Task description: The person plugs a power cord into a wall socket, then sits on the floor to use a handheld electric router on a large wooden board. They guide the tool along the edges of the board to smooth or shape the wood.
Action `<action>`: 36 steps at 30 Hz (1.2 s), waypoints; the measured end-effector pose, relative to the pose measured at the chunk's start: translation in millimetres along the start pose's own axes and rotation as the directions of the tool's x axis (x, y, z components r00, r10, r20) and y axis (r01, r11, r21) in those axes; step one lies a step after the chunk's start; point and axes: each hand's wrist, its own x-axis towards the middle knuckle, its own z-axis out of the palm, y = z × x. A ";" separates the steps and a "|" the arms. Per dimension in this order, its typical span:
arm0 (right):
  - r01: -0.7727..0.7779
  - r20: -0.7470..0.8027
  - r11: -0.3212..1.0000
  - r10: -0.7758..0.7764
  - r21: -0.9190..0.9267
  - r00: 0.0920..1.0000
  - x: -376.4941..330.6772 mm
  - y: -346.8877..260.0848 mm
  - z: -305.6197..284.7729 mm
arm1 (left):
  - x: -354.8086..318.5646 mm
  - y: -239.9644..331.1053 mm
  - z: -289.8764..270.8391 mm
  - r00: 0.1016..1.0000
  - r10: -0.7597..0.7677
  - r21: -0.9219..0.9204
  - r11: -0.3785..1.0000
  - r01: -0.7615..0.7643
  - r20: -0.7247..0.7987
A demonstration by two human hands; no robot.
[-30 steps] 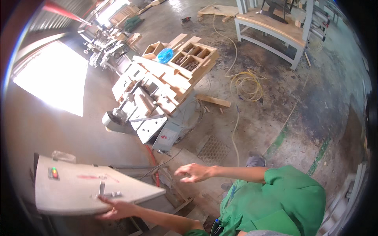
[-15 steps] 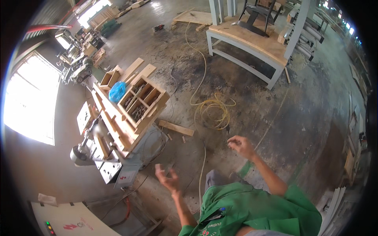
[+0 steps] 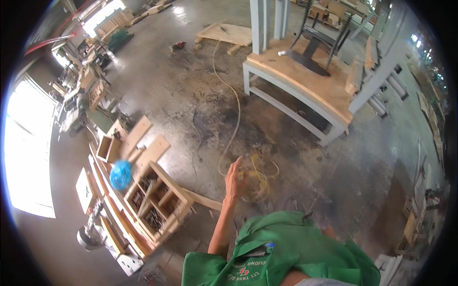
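Observation:
My left hand (image 3: 233,183) reaches out ahead of my body over the concrete floor, with fingers stretched and apart. Nothing shows in its grasp. Beyond it, partly covered by the fingers, lies a coil of yellow hose (image 3: 260,183). My right hand is hidden; only a small patch of skin shows beside my green shirt (image 3: 296,238). Left of my arm, a divided wooden box (image 3: 164,181) holds several small metal parts in its compartments. Next to it are a blue plastic bag (image 3: 121,174) and a small open wooden box (image 3: 109,148).
Ahead to the right stands a grey-framed workbench (image 3: 291,112) with a dark chair (image 3: 312,52) on its wooden top. Pale hose (image 3: 237,107) trails across the floor toward a low wooden platform (image 3: 226,33). A board (image 3: 202,199) lies beside the machine table at left.
My left hand has risen forward, over the hose coil. The right hand has dropped out of sight. The view has shifted, bringing the workbench and chair lower in the picture.

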 end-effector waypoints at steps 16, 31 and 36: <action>-0.151 -0.191 0.562 0.503 0.813 0.843 394.0 191.5 -498.9 | 421.8 -161.6 119.9 0.609 -0.772 0.501 0.605 0.619 0.182; 0.686 -0.660 0.082 -0.209 0.723 0.721 695.1 36.5 -1153.8 | 576.6 -344.8 86.7 0.052 -0.994 0.296 0.079 0.952 0.098; 0.349 -0.541 0.694 0.069 0.630 0.838 854.1 83.2 -1167.7 | 784.4 -440.7 67.3 0.283 -0.911 0.484 0.401 0.778 0.299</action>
